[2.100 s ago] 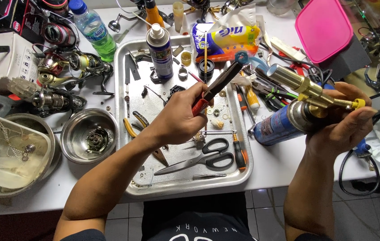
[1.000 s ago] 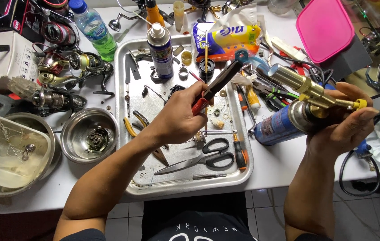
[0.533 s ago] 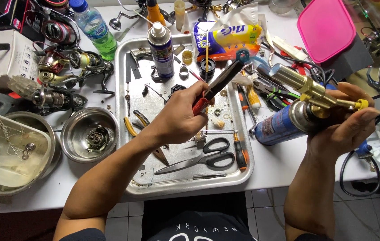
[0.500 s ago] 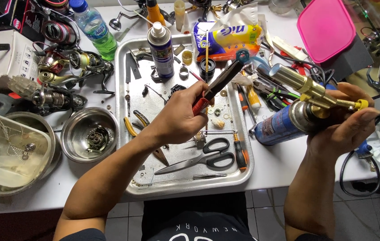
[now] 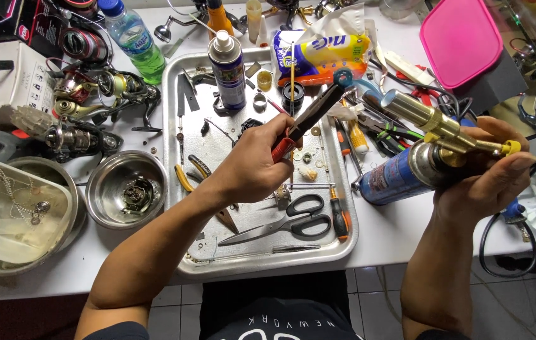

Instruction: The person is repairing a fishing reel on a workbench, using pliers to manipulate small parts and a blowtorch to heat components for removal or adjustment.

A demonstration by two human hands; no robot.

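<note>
While the left hand (image 5: 252, 167) closes its fingers around the red grips of a pair of long-nose pliers (image 5: 309, 116), the tool's dark jaws rise up and to the right, pinching a small blue round part (image 5: 343, 78) at their tip. The pliers' long axis runs diagonally, from the red handles low near the palm to the tip high above the upper edge of the metal tray (image 5: 173, 189).

The right hand (image 5: 485, 176) wraps around the neck of a gas torch (image 5: 428, 148), fingers curled tight about the brass valve body where it joins the blue canister. The canister is a blue cylinder lying nearly level, its base toward the tray's right rim; a yellow knob sticks out to the right past the fingertips. The brass burner tube angles up and left, its open nozzle pointing toward the blue part, close to it but apart.

Below the pliers, in the tray, lie black-handled scissors (image 5: 293, 223), a small orange-handled screwdriver (image 5: 338, 214) and loose small parts. A spray can (image 5: 228, 70) stands upright at the tray's top. Left of the tray sits a steel bowl (image 5: 126, 189) with a mechanism inside, and beyond it several fishing reels (image 5: 85, 94). A pink lid (image 5: 463, 38) rests at upper right.
</note>
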